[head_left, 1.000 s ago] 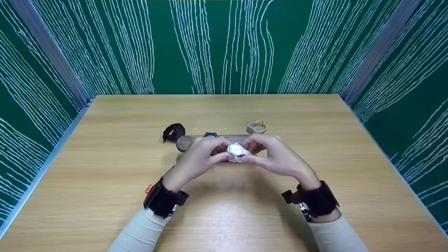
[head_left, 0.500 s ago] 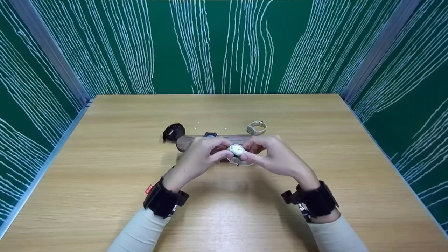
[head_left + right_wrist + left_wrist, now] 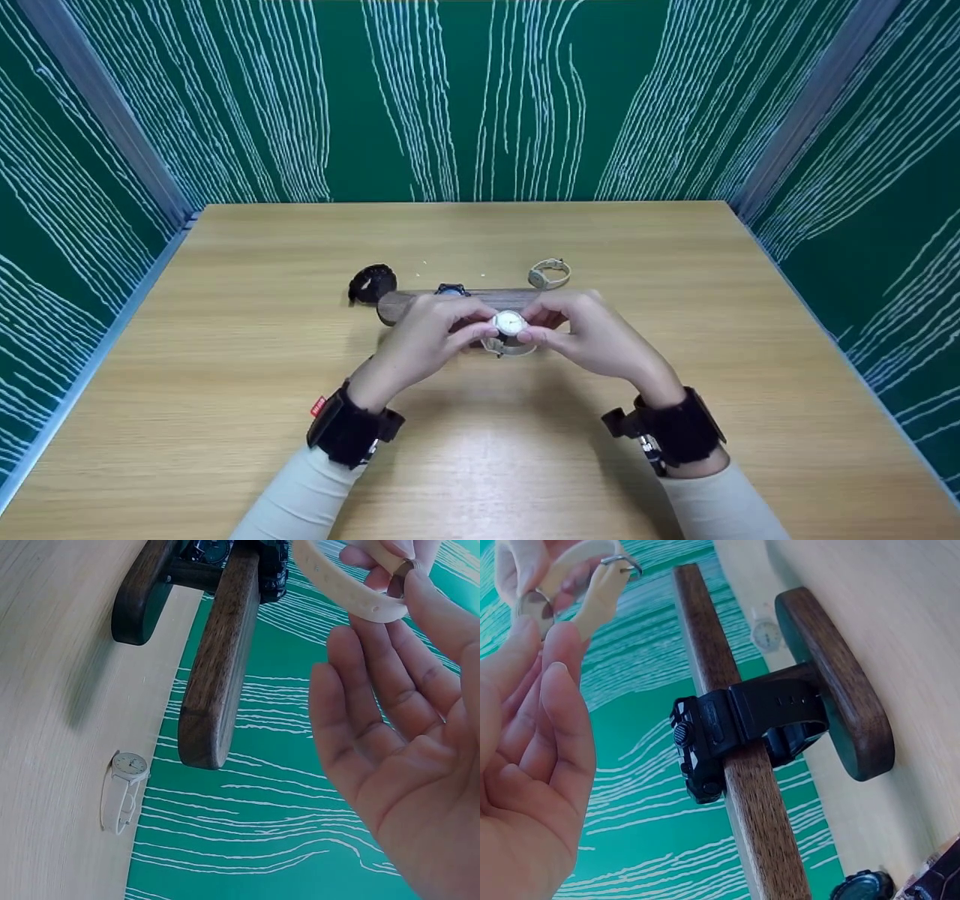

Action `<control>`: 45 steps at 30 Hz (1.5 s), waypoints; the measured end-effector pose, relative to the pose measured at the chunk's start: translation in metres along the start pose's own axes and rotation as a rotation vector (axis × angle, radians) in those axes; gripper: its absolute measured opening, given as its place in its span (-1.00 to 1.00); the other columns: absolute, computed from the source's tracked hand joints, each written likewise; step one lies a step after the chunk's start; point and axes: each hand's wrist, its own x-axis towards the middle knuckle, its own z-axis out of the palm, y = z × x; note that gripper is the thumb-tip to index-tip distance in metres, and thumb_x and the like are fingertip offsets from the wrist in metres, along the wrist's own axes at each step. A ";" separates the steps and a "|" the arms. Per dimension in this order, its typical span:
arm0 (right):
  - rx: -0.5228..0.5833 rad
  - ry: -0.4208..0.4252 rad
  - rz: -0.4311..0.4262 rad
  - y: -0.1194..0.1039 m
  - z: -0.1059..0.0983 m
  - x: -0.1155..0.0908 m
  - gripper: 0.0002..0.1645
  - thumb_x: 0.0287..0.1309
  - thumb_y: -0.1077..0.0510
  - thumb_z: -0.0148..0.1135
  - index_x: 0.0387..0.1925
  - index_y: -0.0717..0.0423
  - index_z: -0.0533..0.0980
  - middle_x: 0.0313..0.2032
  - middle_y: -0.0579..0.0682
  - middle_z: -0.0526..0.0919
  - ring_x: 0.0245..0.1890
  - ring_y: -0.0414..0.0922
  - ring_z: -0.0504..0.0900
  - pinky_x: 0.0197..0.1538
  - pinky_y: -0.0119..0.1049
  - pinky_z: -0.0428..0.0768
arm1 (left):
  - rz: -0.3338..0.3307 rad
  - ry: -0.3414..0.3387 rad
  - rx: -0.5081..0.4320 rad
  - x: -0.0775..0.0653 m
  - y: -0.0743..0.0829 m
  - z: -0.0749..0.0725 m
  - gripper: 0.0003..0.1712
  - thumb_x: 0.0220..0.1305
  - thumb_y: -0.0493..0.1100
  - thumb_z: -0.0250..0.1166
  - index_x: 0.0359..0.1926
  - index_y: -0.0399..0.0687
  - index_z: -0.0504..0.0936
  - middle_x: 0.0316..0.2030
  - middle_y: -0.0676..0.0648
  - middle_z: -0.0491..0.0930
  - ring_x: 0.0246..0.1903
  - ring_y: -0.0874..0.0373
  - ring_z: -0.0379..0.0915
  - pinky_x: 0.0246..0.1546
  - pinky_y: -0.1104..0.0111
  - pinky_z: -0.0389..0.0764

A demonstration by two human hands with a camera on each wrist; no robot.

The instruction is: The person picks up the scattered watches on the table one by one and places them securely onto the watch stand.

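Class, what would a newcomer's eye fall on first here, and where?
Probably the pale watch, pinched between the left hand and right hand near the head view's centre. Then the white-lined green wall behind the table, and the black watch strapped round the wooden bar.

Relative to the earlier views, the pale watch (image 3: pixel 510 323) is turned slightly, and its face is shifted a little to the right and lower. The strap (image 3: pixel 517 350), previously bunched close beneath the face, is displayed as a wider loop; the buckle (image 3: pixel 498 348) is displaced leftward.
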 end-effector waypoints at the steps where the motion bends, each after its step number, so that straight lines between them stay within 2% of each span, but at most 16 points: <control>1: 0.000 -0.002 -0.002 0.000 0.000 0.000 -0.87 0.31 0.06 0.49 -0.16 -0.03 0.75 -0.28 -0.23 0.78 -0.29 -0.24 0.73 -0.13 -0.29 0.73 | 0.003 -0.001 0.011 0.000 0.000 0.000 -0.77 0.45 -0.01 0.38 -0.05 -0.01 0.82 -0.17 0.05 0.82 -0.29 0.26 0.67 -0.21 0.32 0.70; 7: -0.026 -0.015 0.004 0.000 0.001 -0.001 -0.86 0.30 0.05 0.50 -0.19 0.01 0.75 -0.30 -0.19 0.79 -0.30 -0.24 0.73 -0.17 -0.30 0.73 | 0.006 -0.018 0.044 -0.001 0.000 0.000 -0.77 0.45 -0.01 0.38 -0.04 0.00 0.82 -0.17 0.04 0.82 -0.25 0.22 0.70 -0.18 0.32 0.71; 17: -0.073 -0.011 -0.030 -0.001 0.003 -0.001 -0.86 0.34 0.05 0.47 -0.20 0.02 0.75 -0.31 -0.19 0.80 -0.31 -0.27 0.73 -0.19 -0.33 0.72 | -0.019 -0.043 -0.003 0.000 0.000 0.001 -0.78 0.45 -0.05 0.38 -0.04 -0.04 0.82 -0.17 0.01 0.82 -0.25 0.22 0.70 -0.17 0.33 0.72; 23: -0.082 -0.013 -0.025 -0.002 0.003 -0.002 -0.87 0.36 0.05 0.45 -0.18 0.00 0.75 -0.31 -0.21 0.80 -0.30 -0.28 0.74 -0.20 -0.32 0.70 | -0.025 -0.051 0.001 -0.001 -0.001 0.002 -0.77 0.47 -0.07 0.36 -0.01 -0.05 0.81 -0.17 0.01 0.82 -0.29 0.23 0.67 -0.19 0.35 0.71; 29: -0.117 0.052 -0.078 -0.003 0.002 -0.001 -0.88 0.37 0.02 0.44 -0.20 -0.03 0.75 -0.33 -0.26 0.80 -0.31 -0.31 0.74 -0.24 -0.32 0.68 | -0.059 -0.031 0.012 0.001 0.000 0.000 -0.72 0.46 -0.02 0.37 0.07 0.01 0.81 -0.09 0.04 0.82 -0.21 0.24 0.68 -0.09 0.27 0.71; 33: -0.137 0.109 -0.120 -0.005 -0.001 -0.001 -0.86 0.36 0.03 0.44 -0.22 0.01 0.74 -0.33 -0.22 0.80 -0.32 -0.31 0.73 -0.23 -0.31 0.70 | -0.083 -0.024 -0.008 0.002 0.000 -0.003 -0.65 0.46 0.01 0.37 0.16 0.03 0.78 -0.03 0.03 0.81 -0.28 0.24 0.65 -0.06 0.24 0.71; 36: -0.136 0.141 -0.122 -0.005 -0.003 -0.001 -0.87 0.37 0.06 0.44 -0.21 0.02 0.74 -0.33 -0.21 0.79 -0.33 -0.32 0.71 -0.23 -0.32 0.69 | -0.123 -0.021 -0.055 0.002 -0.001 -0.008 -0.61 0.48 0.01 0.37 0.22 0.02 0.75 -0.09 0.01 0.82 -0.39 0.22 0.68 -0.18 0.23 0.74; 39: -0.136 0.176 -0.110 -0.004 -0.006 -0.002 -0.90 0.36 0.09 0.45 -0.21 0.03 0.75 -0.33 -0.22 0.78 -0.32 -0.31 0.70 -0.20 -0.33 0.68 | -0.181 0.022 -0.054 0.001 -0.003 -0.016 -0.62 0.50 0.02 0.35 0.22 0.01 0.73 -0.28 0.01 0.82 -0.52 0.22 0.67 -0.03 0.18 0.67; 40: -0.137 0.187 -0.104 -0.003 -0.007 -0.002 -0.90 0.35 0.10 0.46 -0.21 0.04 0.75 -0.32 -0.22 0.79 -0.32 -0.31 0.71 -0.21 -0.33 0.68 | -0.207 0.036 -0.054 0.000 -0.003 -0.019 -0.62 0.51 0.01 0.34 0.22 0.00 0.73 -0.32 0.00 0.81 -0.53 0.21 0.67 -0.08 0.15 0.68; 43: -0.148 0.226 -0.092 -0.002 -0.009 -0.002 -0.90 0.34 0.12 0.47 -0.20 0.08 0.76 -0.30 -0.17 0.80 -0.30 -0.28 0.74 -0.19 -0.33 0.70 | -0.287 0.095 -0.022 -0.001 -0.008 -0.030 -0.64 0.53 0.00 0.31 0.20 -0.04 0.73 -0.24 -0.04 0.82 -0.44 0.19 0.70 0.01 0.13 0.66; 45: -0.151 0.253 -0.083 0.000 -0.010 -0.002 -0.89 0.34 0.14 0.46 -0.20 0.11 0.76 -0.29 -0.12 0.82 -0.28 -0.26 0.76 -0.19 -0.31 0.73 | -0.349 0.112 -0.013 -0.002 -0.012 -0.038 -0.64 0.54 -0.01 0.30 0.20 -0.06 0.73 -0.10 -0.06 0.81 -0.32 0.15 0.72 -0.04 0.16 0.71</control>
